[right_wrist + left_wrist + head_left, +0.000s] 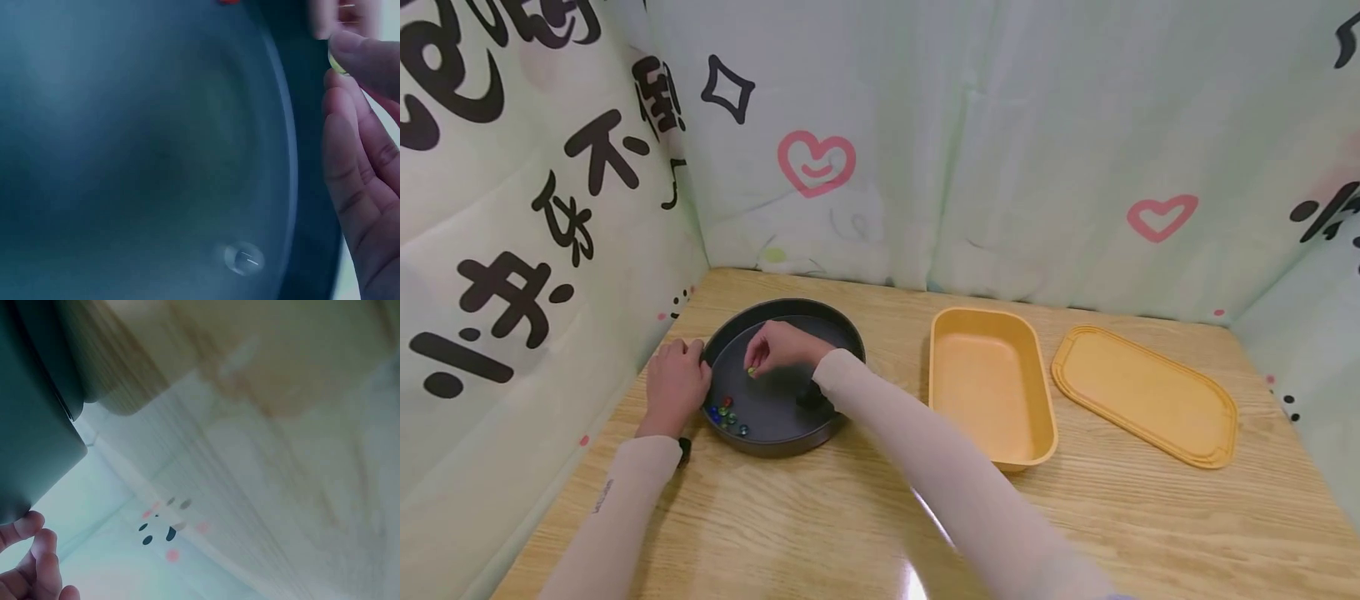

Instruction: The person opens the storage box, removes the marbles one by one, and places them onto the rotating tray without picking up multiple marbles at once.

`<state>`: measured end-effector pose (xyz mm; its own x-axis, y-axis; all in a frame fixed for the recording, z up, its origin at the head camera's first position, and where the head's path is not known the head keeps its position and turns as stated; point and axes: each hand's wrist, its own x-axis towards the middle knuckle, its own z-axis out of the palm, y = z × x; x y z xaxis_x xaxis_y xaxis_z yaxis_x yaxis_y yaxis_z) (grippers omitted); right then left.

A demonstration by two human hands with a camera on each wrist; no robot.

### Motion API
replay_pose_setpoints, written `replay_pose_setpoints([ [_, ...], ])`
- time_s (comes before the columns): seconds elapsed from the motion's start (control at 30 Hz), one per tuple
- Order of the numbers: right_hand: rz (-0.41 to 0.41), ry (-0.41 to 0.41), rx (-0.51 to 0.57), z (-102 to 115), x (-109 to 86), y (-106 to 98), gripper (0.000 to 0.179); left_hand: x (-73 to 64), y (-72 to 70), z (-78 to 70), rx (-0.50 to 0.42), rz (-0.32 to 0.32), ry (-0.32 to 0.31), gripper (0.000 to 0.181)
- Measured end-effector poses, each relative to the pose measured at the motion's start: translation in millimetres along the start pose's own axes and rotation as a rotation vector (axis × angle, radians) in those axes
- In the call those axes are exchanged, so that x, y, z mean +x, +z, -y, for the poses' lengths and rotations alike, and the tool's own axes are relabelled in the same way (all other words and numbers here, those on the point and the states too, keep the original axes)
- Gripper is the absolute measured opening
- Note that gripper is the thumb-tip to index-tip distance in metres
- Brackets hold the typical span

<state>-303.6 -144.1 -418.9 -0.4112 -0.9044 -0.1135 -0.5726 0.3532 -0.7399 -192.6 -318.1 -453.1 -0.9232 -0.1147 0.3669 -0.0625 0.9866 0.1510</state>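
My right hand (pixel 781 346) is over the round dark pan (pixel 775 447), pinching a small yellow-green glass marble (pixel 337 64) between thumb and fingertips. Several more marbles (pixel 727 416), in red, blue, green and clear glass, lie inside by the pan's lower left wall. One clear marble (pixel 244 258) shows near the inner edge in the right wrist view. At the pan's left side my left hand (pixel 677 379) holds the rim. Its fingertips (pixel 45 547) curl by the outer wall in the left wrist view.
A yellow rectangular tub (pixel 992 383) stands open right of the pan, under the reach of my right forearm. Farther right a matching flat yellow lid (pixel 1146 396) lies on the wooden table (pixel 760 525). Printed curtains (pixel 910 167) hang behind and at both sides.
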Motion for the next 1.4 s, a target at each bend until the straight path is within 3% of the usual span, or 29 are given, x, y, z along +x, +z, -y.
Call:
replay_pose_setpoints([
  [0.17,0.031,0.058,-0.069,-10,6.7,14,0.007,-0.9,0.7,-1.2,0.000,0.002,0.001,0.020],
  [0.53,0.023,0.132,-0.038,-25,4.3,18,0.007,4.0,5.2,-8.9,-0.007,0.019,-0.013,0.019],
  [0.97,0.017,0.105,-0.047,-27,4.8,15,0.012,5.5,3.6,-8.3,0.007,0.012,-0.010,0.021],
  [1.17,0.001,0.032,0.001,-7,-7.7,-7,0.024,3.1,1.9,-7.5,0.005,0.026,-0.013,0.022],
  [1.4,0.027,-0.115,0.071,37,-45.9,-61,0.027,1.4,0.2,-4.0,0.029,0.029,-0.020,0.023],
])
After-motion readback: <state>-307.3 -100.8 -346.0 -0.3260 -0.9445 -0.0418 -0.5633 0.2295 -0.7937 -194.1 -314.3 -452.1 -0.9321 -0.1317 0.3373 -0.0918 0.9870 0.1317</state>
